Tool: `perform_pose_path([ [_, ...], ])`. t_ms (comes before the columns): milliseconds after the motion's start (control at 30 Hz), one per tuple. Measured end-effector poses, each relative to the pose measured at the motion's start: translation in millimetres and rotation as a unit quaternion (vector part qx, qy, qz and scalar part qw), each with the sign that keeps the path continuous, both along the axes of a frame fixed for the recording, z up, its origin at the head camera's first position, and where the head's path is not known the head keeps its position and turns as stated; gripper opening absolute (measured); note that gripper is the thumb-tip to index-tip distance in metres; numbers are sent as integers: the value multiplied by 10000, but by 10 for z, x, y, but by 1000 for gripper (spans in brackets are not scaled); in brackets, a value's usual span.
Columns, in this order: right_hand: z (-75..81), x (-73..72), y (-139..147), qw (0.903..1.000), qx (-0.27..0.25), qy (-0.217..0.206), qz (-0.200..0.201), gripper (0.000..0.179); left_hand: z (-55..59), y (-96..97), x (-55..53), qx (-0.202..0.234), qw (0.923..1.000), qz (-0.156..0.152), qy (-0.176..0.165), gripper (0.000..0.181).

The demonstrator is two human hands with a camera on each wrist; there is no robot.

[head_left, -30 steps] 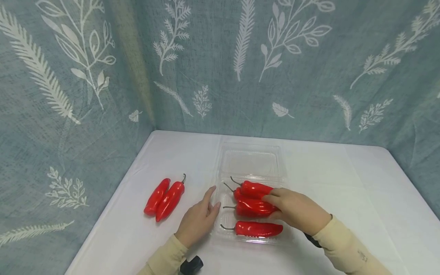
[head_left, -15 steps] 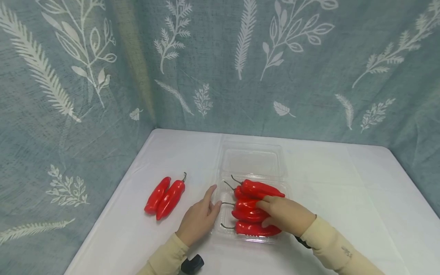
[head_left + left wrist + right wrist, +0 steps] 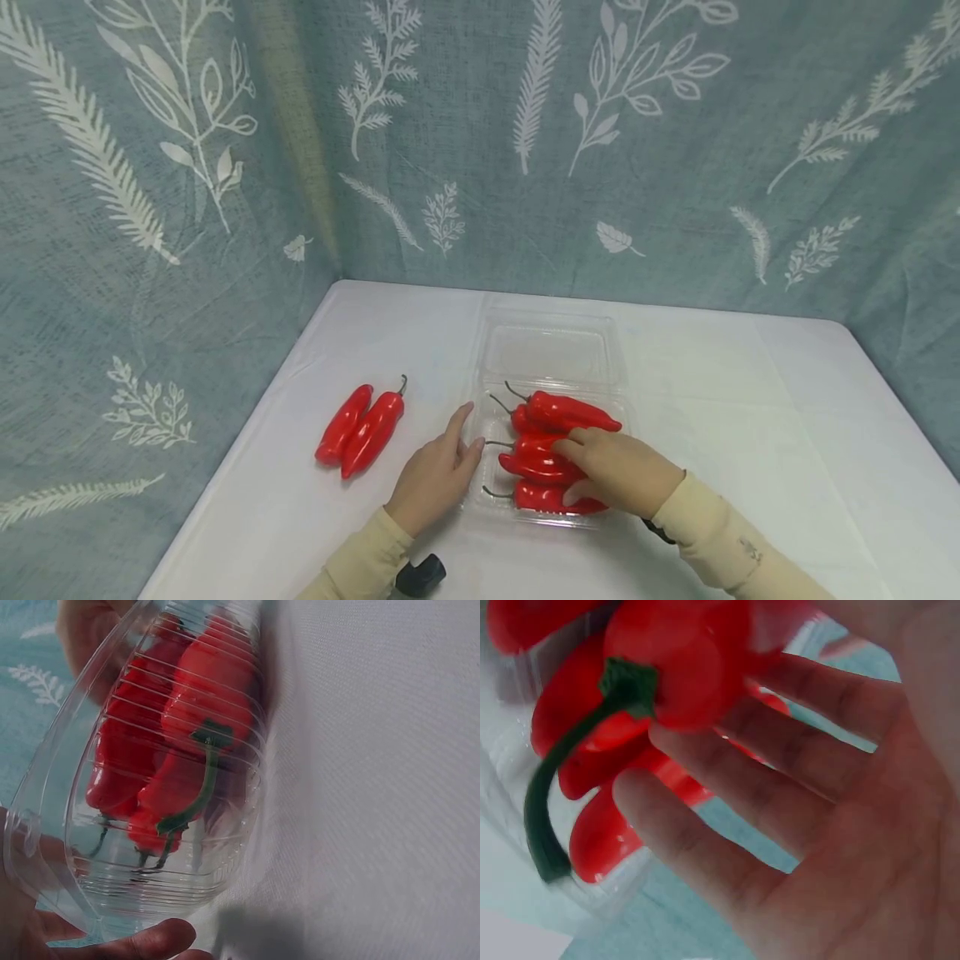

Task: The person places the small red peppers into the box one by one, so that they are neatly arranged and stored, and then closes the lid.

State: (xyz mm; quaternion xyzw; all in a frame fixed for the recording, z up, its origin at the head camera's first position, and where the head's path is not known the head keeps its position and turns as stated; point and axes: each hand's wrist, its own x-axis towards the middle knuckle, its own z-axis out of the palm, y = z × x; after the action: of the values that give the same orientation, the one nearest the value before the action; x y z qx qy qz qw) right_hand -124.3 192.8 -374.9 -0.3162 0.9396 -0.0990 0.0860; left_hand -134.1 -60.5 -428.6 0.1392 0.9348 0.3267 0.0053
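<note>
Head view: most of the red peppers (image 3: 573, 410) lie in the clear container (image 3: 491, 423), where your right hand (image 3: 626, 473) touches them with fingers nearly straight, none plainly gripped; your left hand (image 3: 435, 479) rests loosely extended at the container's left edge. Expect light, firm, slippery peppers, best taken round the thick middle, not the stem (image 3: 538, 802); the thin container likely flexes, so steady it gently.

Glossy red peppers (image 3: 573, 412) are lying crosswise in the open clear box (image 3: 536, 522); 2 more are lying to its left.
</note>
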Motion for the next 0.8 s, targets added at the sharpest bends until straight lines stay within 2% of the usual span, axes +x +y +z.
perform_pose_path([
  [167,132,79,141,9965,-391,-490,-559,56,-20,17,10,3,10000,-9,-88,57],
  [267,213,131,293,9903,-858,-440,-1005,52,-28,26,14,10,9999,-9,-115,57],
  [400,262,172,530,9718,-1381,-95,-1906,48,-31,39,10,-6,10000,19,-78,57],
  [467,235,177,635,9562,-1618,-121,-2437,51,-32,42,7,-20,10000,47,-81,57],
  [533,160,176,710,9359,-1968,-426,-2892,54,-33,42,5,-26,9999,73,-104,57],
  [633,-19,152,738,8940,-2508,-1207,-3510,65,-26,41,-1,-12,9997,136,-205,59],
  [700,-151,120,708,8644,-2891,-1683,-3754,68,-20,41,-6,-10,9996,172,-244,60],
  [767,-266,75,657,8436,-3104,-1954,-3922,70,-17,45,-14,-5,9994,198,-271,60],
  [800,-314,48,629,8369,-3190,-2015,-3965,70,-19,47,-18,0,9994,199,-276,60],
])
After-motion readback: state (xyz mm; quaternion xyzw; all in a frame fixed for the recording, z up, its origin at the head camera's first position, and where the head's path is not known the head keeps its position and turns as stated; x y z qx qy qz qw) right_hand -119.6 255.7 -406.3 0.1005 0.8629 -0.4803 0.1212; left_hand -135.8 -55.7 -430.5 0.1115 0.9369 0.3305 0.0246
